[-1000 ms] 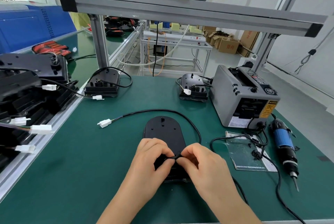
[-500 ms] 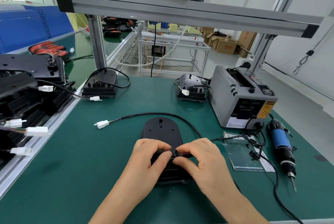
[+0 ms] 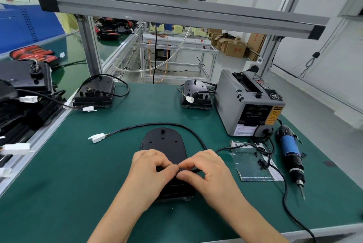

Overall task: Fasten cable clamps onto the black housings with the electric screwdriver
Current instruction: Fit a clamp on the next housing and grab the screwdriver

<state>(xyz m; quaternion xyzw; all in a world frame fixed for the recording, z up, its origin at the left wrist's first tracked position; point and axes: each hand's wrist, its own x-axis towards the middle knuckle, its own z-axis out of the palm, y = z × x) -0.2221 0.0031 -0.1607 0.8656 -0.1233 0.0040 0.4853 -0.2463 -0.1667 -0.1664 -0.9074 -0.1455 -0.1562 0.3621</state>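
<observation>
A black housing [image 3: 164, 142] lies flat on the green mat in front of me. Its black cable [image 3: 157, 125] loops round the far side to a white connector [image 3: 97, 137]. My left hand [image 3: 151, 170] and my right hand [image 3: 206, 172] meet over the housing's near half. Both pinch the cable where it crosses the housing, and whether a clamp sits under the fingertips is hidden. The blue-and-black electric screwdriver [image 3: 291, 156] lies on the mat at the right, untouched. Small black clamps and screws [image 3: 262, 162] rest on a plastic sheet beside it.
A grey tape dispenser [image 3: 247, 103] stands at the back right. Two more black housings [image 3: 94, 93] [image 3: 196, 93] sit along the far edge. Stacked housings with white connectors [image 3: 21, 105] fill the left side. The screwdriver cord [image 3: 284, 197] trails toward the near right edge.
Both hands stayed over the housing and shifted their fingers slightly on the cable. The view moved a little; nothing else changed place.
</observation>
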